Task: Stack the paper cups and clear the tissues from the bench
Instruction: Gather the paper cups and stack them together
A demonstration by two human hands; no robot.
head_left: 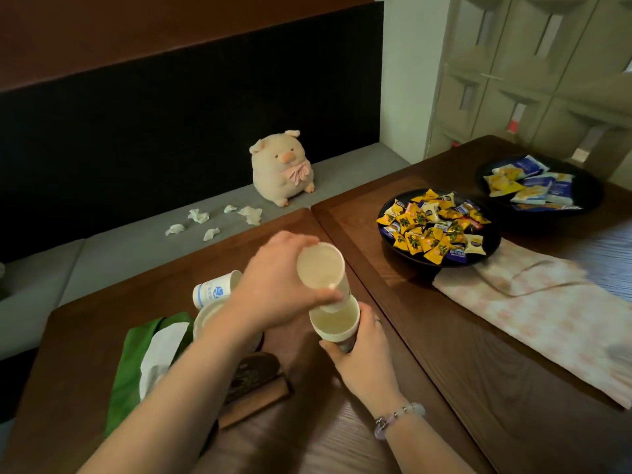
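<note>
**One cup tipped into another at centre frame**

My left hand (277,285) comes in from the lower left, fingers wrapped round a tilted paper cup (321,271) whose base dips into the mouth of a second cup (337,321). My right hand (359,350), a bead bracelet (398,419) on the wrist, closes round that lower cup from below. Just left of the hands a third cup (213,290) lies on its side, its blue printing too small for me to read. All this sits over a dark wooden table (102,330). Crumpled tissues (212,220) lie scattered on the grey bench (136,241) at upper left, near a plush pig (280,165). At right, a bowl of wrapped sweets (437,227).
</note>
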